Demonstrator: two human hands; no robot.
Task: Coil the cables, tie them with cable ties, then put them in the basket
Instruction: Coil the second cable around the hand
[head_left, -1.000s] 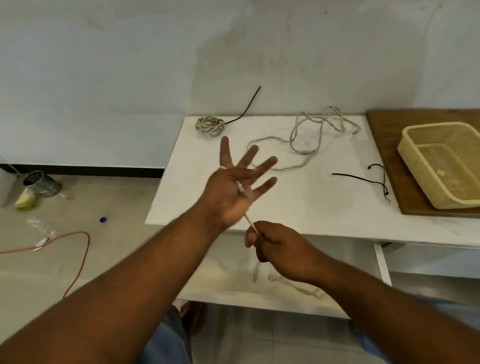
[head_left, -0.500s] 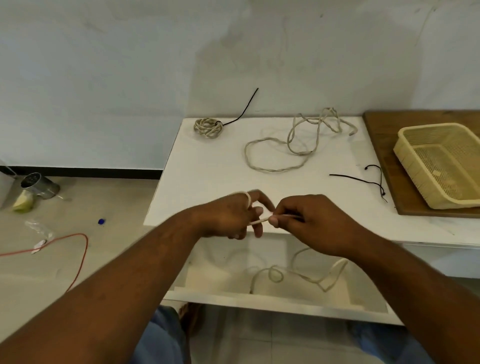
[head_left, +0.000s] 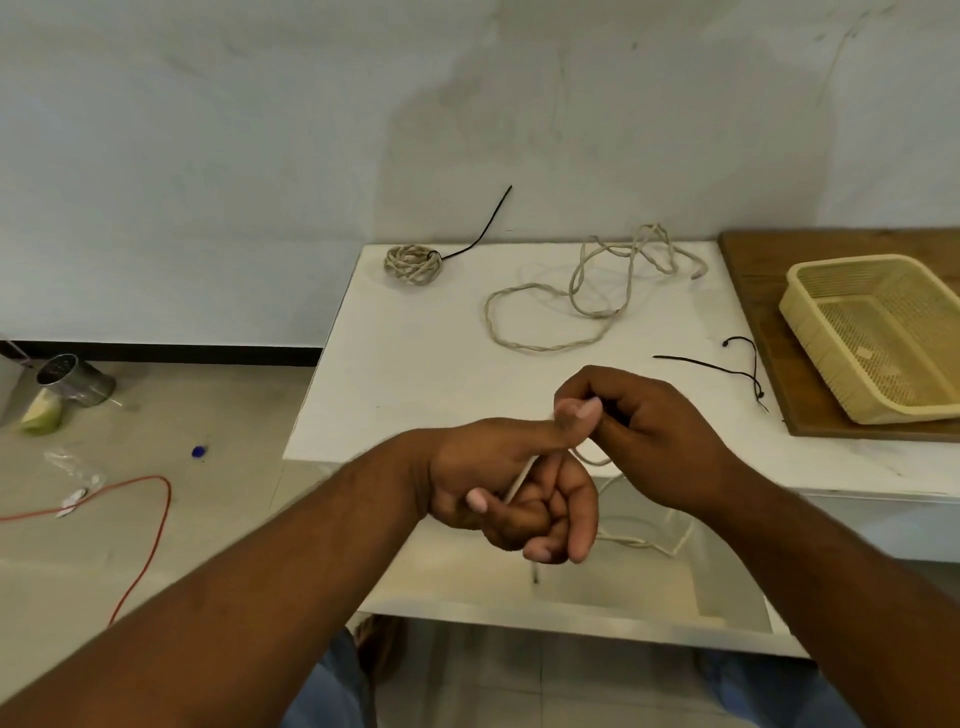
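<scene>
My left hand (head_left: 511, 488) is curled palm-up over the table's front edge with a beige cable (head_left: 517, 486) running across its fingers and under the thumb. My right hand (head_left: 644, 436) pinches the same cable just beyond that thumb; the slack hangs below the table (head_left: 644, 540). A second beige cable (head_left: 576, 291) lies loose on the white table (head_left: 415, 364). A coiled cable (head_left: 414, 264) tied with a black cable tie sits at the far left corner. Loose black cable ties (head_left: 727, 369) lie right of centre. The yellow basket (head_left: 878, 332) stands empty at the right.
The basket rests on a brown wooden board (head_left: 753, 270). An open drawer or shelf (head_left: 597, 597) lies beneath the table front. On the floor at left are a metal can (head_left: 72, 376), an orange wire (head_left: 150, 514) and small litter. A wall backs the table.
My left hand went from spread fingers raised over the table to a curled, palm-up grip at the table edge. My right hand rose from below the edge to beside the left thumb, bringing the cable round.
</scene>
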